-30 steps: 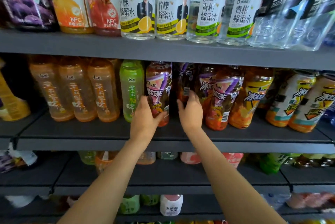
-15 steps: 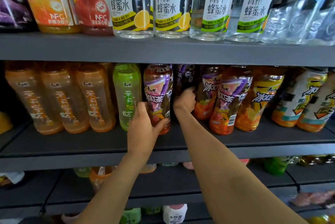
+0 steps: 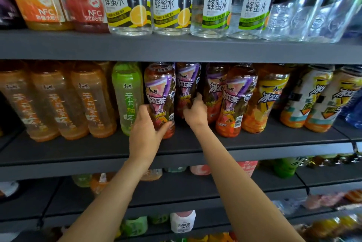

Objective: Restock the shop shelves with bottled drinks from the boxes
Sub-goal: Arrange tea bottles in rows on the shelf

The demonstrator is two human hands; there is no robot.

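Observation:
On the middle shelf [image 3: 186,144] stand rows of bottled tea. My left hand [image 3: 146,130] grips the lower part of a purple-labelled iced tea bottle [image 3: 159,93] at the shelf's front, thumb on its right side. My right hand [image 3: 195,112] reaches deeper in and holds a second purple-labelled bottle [image 3: 187,85] standing behind and to the right of the first. Both bottles are upright. More purple-labelled bottles [image 3: 235,99] stand just to the right.
A green tea bottle [image 3: 127,95] and orange tea bottles [image 3: 90,100] stand to the left, yellow iced tea bottles [image 3: 268,100] to the right. The upper shelf [image 3: 176,48] carries juice, honey water and soda. Lower shelves [image 3: 176,189] hold scattered drinks.
My right hand pushed deeper into the shelf, then came slightly forward, now holding the rear bottle. My left hand kept its grip on the front bottle. The camera moved closer.

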